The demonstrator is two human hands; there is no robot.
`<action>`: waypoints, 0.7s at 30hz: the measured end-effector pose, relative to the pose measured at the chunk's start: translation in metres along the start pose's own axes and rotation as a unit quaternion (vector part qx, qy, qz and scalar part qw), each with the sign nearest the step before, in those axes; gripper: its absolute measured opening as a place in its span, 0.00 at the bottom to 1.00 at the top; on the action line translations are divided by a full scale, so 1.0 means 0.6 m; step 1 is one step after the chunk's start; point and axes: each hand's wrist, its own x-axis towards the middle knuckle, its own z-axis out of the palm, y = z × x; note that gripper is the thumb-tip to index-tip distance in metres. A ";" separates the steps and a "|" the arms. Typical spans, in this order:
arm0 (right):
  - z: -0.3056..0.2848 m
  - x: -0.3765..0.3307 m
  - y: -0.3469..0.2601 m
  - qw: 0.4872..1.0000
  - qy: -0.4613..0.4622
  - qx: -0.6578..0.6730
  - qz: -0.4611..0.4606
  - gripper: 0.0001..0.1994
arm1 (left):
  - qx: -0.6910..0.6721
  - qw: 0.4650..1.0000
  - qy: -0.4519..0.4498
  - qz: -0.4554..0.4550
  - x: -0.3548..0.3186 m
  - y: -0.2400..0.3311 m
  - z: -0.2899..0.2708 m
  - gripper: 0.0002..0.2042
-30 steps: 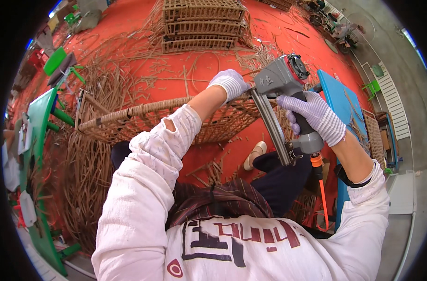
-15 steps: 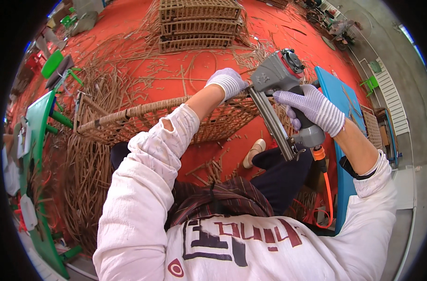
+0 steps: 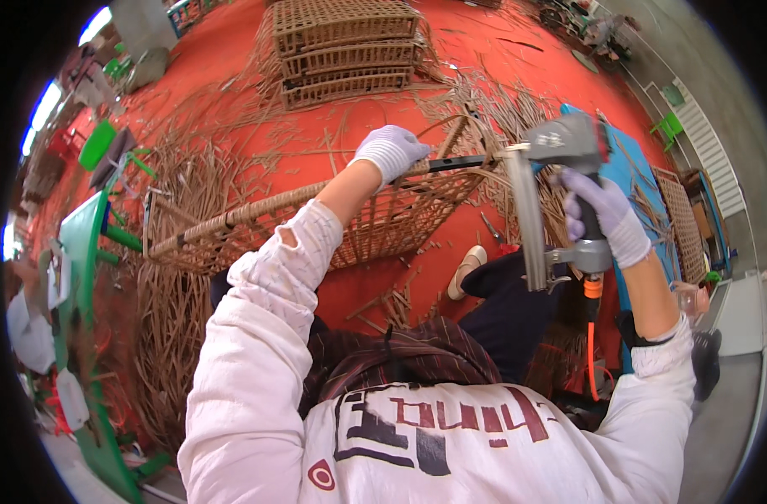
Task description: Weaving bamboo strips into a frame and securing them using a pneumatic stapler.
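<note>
A half-woven brown wicker basket [image 3: 383,223] lies tilted across my lap and knees, its long wrapped rim running from left to right. My left hand [image 3: 392,154], in a pale striped glove, is closed on the far right part of that rim, beside a bare dark metal bar of the frame. My right hand [image 3: 608,220], gloved too, grips the black handle of a grey pneumatic staple gun [image 3: 566,140]. The gun is upright, its long silver magazine toward the basket's right end. From its base hangs an orange air hose [image 3: 593,357].
Stacked wicker baskets [image 3: 345,46] stand ahead on the red floor, amid scattered strips. A heap of long brown strips [image 3: 173,336] lies at my left, next to a green table [image 3: 85,294]. A blue board [image 3: 631,172] is at my right, with a woven panel [image 3: 679,223] beyond it.
My right hand has drawn the staple gun to the right, away from my left hand and the rim. More of the basket's right end and the dark bar shows. My left hand keeps its hold.
</note>
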 end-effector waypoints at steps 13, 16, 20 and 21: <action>-0.463 -0.149 0.391 0.708 0.472 -0.426 0.307 0.21 | -0.111 0.983 0.113 0.096 -0.011 -0.017 0.021 0.15; -0.510 -0.187 0.446 0.692 0.459 -0.397 0.392 0.23 | -0.171 0.984 0.057 0.010 -0.007 -0.022 0.021 0.14; -0.547 -0.209 0.504 0.637 0.489 -0.427 0.416 0.21 | -0.163 0.984 0.065 0.023 -0.006 -0.013 0.019 0.12; -0.562 -0.208 0.509 0.638 0.489 -0.404 0.437 0.24 | -0.165 0.984 0.066 0.019 -0.009 -0.007 0.018 0.12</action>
